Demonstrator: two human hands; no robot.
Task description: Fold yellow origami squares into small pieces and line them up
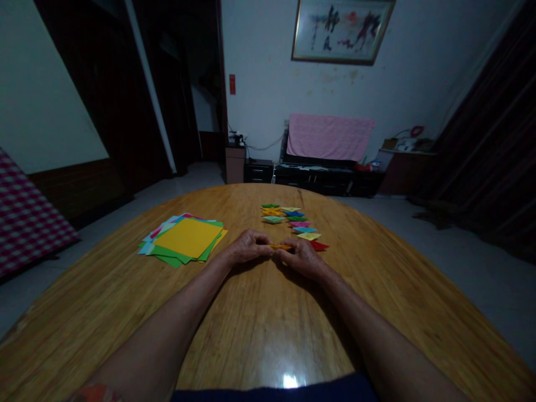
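pinch on orange paper, tight qtrs on the r. side

orange folded paper [280,247] is between the two hands, mid-table; can't tell if it touches the wood. l. hand [250,247] has thumb + fingers pinched on one end, r. hand [304,258] likewise on the other. fingertips hide most of it, so exact fold = can't tell.

risks, my read:

1) thin, small piece, gripped both ends: uneven pull cd tear it or send a crease off line, esp. w/ dim light making edges hard to see. too hard a squeeze cd crush it.

2) red folded paper [320,246] is just beside r. hand, partly behind it. a sideways knuckle swing cd knock it into the pale yellow folded paper [309,237]; light blue folded paper [305,230] + pink folded paper [300,224] are close behind, so one shove cd run up the row.

3) paper stack [182,240] is off to the l., sheets fanned at odd angles, yellow sheet [190,234] on top. l. forearm [184,310] is nearby; a careless sweep cd drag loose sheets across the wooden table [234,335]. top looks glossy, prob. slick, so anything bumped may slide.
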